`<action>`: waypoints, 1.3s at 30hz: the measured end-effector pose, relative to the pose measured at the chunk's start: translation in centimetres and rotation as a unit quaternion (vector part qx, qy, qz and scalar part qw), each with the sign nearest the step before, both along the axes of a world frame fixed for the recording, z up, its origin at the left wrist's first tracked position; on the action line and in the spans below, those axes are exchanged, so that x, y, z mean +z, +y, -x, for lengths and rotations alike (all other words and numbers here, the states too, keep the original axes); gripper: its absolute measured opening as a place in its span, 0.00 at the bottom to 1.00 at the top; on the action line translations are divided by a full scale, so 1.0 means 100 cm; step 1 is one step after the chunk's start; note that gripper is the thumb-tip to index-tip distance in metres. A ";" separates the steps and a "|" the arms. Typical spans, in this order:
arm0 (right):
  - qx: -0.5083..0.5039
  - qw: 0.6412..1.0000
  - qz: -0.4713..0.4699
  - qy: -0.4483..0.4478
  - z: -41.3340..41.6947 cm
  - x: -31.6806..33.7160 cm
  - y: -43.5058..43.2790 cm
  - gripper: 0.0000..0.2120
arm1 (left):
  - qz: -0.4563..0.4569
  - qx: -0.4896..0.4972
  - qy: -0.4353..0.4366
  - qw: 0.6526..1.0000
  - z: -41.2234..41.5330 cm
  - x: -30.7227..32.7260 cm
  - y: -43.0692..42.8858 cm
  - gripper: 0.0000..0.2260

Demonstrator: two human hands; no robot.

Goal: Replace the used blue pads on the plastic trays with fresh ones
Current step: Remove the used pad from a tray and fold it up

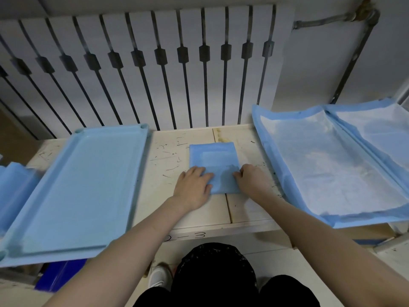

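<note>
Two hands are set on the folded blue pad on the table: left hand pressed flat, fingers straight; right hand curled, pinching its edge. Leftward a plastic tray is seen bare; rightward, spread pads are laid.

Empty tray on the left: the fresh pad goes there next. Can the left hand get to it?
Probably yes: the empty tray lies just beside the left hand, only bare table between them, though that hand rests on the folded pad.
</note>
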State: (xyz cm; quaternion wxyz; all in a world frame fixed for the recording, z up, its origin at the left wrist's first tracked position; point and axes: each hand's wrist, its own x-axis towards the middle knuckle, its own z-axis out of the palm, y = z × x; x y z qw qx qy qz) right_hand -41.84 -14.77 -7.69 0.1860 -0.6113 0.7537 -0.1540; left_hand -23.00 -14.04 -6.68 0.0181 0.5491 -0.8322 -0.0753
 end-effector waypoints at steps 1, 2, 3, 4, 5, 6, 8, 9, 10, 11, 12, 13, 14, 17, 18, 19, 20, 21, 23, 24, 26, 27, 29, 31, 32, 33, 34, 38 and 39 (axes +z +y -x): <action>-0.002 1.000 -0.005 -0.001 0.000 0.001 0.000 0.12 | -0.029 0.010 -0.006 1.000 0.001 -0.002 -0.002 0.20; -0.003 1.000 -0.010 0.001 0.001 0.002 -0.001 0.13 | -0.048 0.018 -0.009 0.999 0.001 -0.003 -0.002 0.20; -0.005 1.000 -0.015 0.006 0.001 0.002 -0.003 0.13 | -0.058 0.021 -0.012 0.998 0.001 -0.002 -0.003 0.21; -0.008 1.000 -0.023 0.014 0.002 0.002 -0.005 0.14 | -0.064 0.021 -0.015 0.998 0.001 -0.001 -0.004 0.21; -0.009 0.999 -0.030 0.024 0.002 0.002 -0.007 0.15 | -0.071 0.022 -0.017 0.997 0.002 0.002 -0.004 0.21; -0.007 0.999 -0.032 0.033 0.002 0.003 -0.009 0.16 | -0.079 0.024 -0.016 0.996 0.002 0.004 -0.005 0.22; -0.006 0.999 -0.033 0.040 -0.001 0.005 -0.011 0.17 | -0.081 0.036 0.001 0.996 0.002 0.009 -0.006 0.22; -0.002 0.999 -0.034 0.038 -0.001 0.006 -0.012 0.16 | -0.070 0.042 0.017 0.996 0.002 0.011 -0.007 0.22; -0.001 0.999 -0.041 0.033 -0.002 0.007 -0.013 0.15 | -0.054 0.047 0.032 0.997 0.001 0.012 -0.008 0.22; 0.000 0.998 -0.050 0.029 -0.004 0.010 -0.013 0.13 | -0.035 0.048 0.045 0.997 0.000 0.013 -0.009 0.22; -0.004 0.998 -0.060 0.023 -0.005 0.011 -0.013 0.12 | -0.018 0.046 0.052 0.997 -0.001 0.013 -0.010 0.21; -0.012 0.998 -0.068 0.011 -0.005 0.012 -0.015 0.11 | -0.007 0.040 0.051 0.998 -0.002 0.012 -0.011 0.21; -0.015 0.997 -0.073 0.003 -0.005 0.013 -0.017 0.11 | -0.004 0.032 0.045 0.998 -0.002 0.010 -0.012 0.21; -0.010 0.996 -0.082 0.015 -0.006 0.015 -0.016 0.12 | -0.026 0.020 0.021 0.999 -0.002 0.000 -0.012 0.20; -0.002 0.995 -0.093 0.032 -0.007 0.017 -0.015 0.12 | -0.038 0.024 0.023 0.999 -0.002 -0.003 -0.012 0.20; 0.010 0.994 -0.096 0.048 -0.007 0.018 -0.015 0.12 | -0.048 0.030 0.027 0.998 -0.002 -0.006 -0.012 0.21; 0.023 0.993 -0.095 0.063 -0.005 0.015 -0.018 0.10 | -0.055 0.035 0.030 0.997 -0.002 -0.007 -0.013 0.21; 0.010 0.996 -0.086 0.029 -0.002 0.012 -0.021 0.08 | -0.061 0.039 0.031 0.997 -0.001 -0.008 -0.014 0.21; -0.009 0.997 -0.074 -0.001 0.002 0.013 -0.028 0.06 | -0.073 0.041 0.026 0.996 -0.001 -0.007 -0.016 0.22; -0.010 0.998 -0.058 0.003 0.003 0.016 -0.028 0.05 | -0.078 0.041 0.023 0.996 -0.001 -0.006 -0.016 0.22; 0.002 0.997 0.010 0.083 0.000 0.021 -0.026 0.07 | -0.085 0.040 0.017 0.995 -0.001 -0.004 -0.019 0.22; 0.024 0.992 0.065 0.106 -0.004 0.023 -0.023 0.10 | -0.087 0.041 0.015 0.995 0.000 -0.003 -0.020 0.22; 0.122 0.976 0.142 0.109 -0.016 0.019 -0.013 0.15 | -0.089 0.044 0.014 0.995 0.001 -0.004 -0.021 0.22; 0.229 0.954 0.138 0.135 -0.021 0.004 -0.005 0.16 | -0.089 0.051 0.011 0.995 0.001 -0.005 -0.022 0.23; 0.245 0.953 0.109 0.142 -0.019 -0.004 -0.003 0.18 | -0.093 0.054 0.009 0.994 0.001 -0.005 -0.022 0.23; 0.234 0.960 0.071 0.136 -0.015 -0.008 -0.001 0.20 | -0.097 0.054 0.008 0.994 0.000 -0.005 -0.022 0.23; 0.216 0.968 0.046 0.123 -0.007 -0.011 -0.001 0.21 | -0.101 0.052 0.007 0.993 -0.001 -0.004 -0.022 0.23; 0.206 0.955 0.006 0.215 0.025 -0.011 -0.007 0.26 | -0.117 0.068 0.017 0.991 -0.012 -0.001 -0.023 0.25; 0.214 0.946 -0.002 0.242 0.028 -0.007 -0.009 0.26 | -0.122 0.082 0.020 0.989 -0.016 -0.001 -0.025 0.24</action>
